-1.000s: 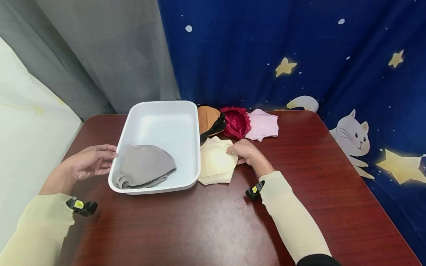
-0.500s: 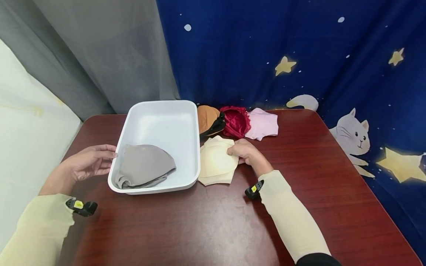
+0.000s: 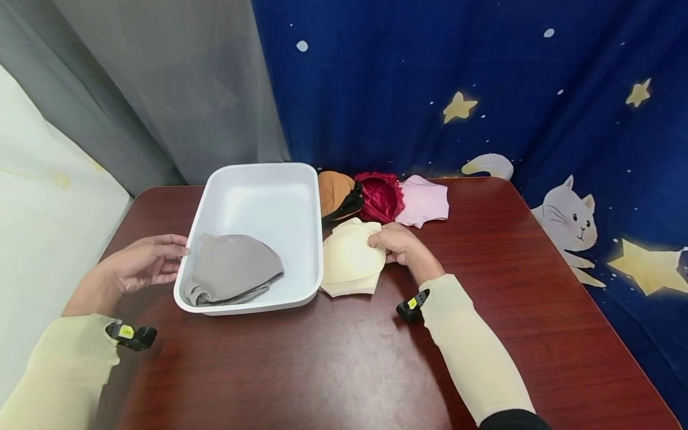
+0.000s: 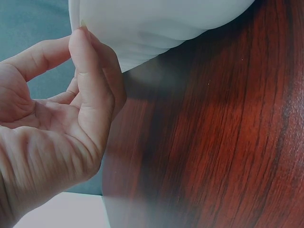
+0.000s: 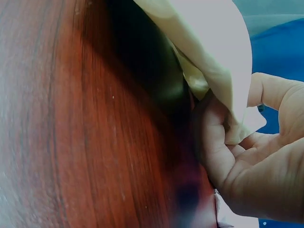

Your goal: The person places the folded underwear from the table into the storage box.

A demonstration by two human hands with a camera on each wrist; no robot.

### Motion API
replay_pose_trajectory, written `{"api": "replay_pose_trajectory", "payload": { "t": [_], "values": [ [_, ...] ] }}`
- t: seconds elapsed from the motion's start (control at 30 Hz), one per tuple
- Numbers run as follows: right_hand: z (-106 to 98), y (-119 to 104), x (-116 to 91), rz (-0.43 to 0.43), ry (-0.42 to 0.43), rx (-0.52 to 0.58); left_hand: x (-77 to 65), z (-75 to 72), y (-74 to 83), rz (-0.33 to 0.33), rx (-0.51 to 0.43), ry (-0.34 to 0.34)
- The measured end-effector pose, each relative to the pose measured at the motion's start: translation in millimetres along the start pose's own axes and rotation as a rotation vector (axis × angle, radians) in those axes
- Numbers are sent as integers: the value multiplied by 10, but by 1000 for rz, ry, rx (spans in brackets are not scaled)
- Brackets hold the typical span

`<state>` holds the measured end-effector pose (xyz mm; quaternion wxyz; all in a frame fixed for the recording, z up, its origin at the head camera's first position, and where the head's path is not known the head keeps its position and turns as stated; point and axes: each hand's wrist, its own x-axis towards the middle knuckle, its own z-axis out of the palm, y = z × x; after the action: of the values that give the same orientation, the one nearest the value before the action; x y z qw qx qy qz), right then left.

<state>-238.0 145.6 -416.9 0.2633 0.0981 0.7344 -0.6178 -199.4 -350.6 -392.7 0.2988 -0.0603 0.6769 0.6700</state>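
My right hand pinches the right edge of a folded cream bra, thumb on top and fingers curled beneath. In the right wrist view the bra's edge is lifted above the tabletop, with a dark gap under it. My left hand holds the left rim of a white plastic tub with its fingertips. The left wrist view shows those fingertips right at the rim, beside the tub's outer wall. A folded grey bra lies inside the tub, at its near left.
Behind the cream bra lie a tan and black bra, a dark red lace bra and a pink folded garment, side by side. They sit on a reddish-brown table. A blue curtain hangs behind its far edge.
The cream bra's right side has shifted very slightly right and up with my right hand. My left hand and the tub stay where they were.
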Motion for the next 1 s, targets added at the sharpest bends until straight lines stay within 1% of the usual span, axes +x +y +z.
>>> {"api": "replay_pose_trajectory", "payload": {
  "t": [0.2, 0.3, 0.47, 0.73, 0.87, 1.0],
  "values": [
    [-2, -38, -26, 39, 46, -43, 1, 5, 3, 2, 8, 13],
    [-6, -59, -48, 52, 52, -53, 1, 7, 4, 2, 9, 17],
    [-29, -48, -48, 65, 2, -56, 0, 9, 4, 2, 10, 19],
    [-53, -19, -29, 48, -70, -95, -3, 7, 0, 1, 3, 16],
    [-43, -21, -32, 54, -85, -83, -6, 7, -1, 1, -2, 14],
    [-28, -23, -30, 43, -80, -75, -6, 7, -2, 4, 6, 15]
  ]
}}
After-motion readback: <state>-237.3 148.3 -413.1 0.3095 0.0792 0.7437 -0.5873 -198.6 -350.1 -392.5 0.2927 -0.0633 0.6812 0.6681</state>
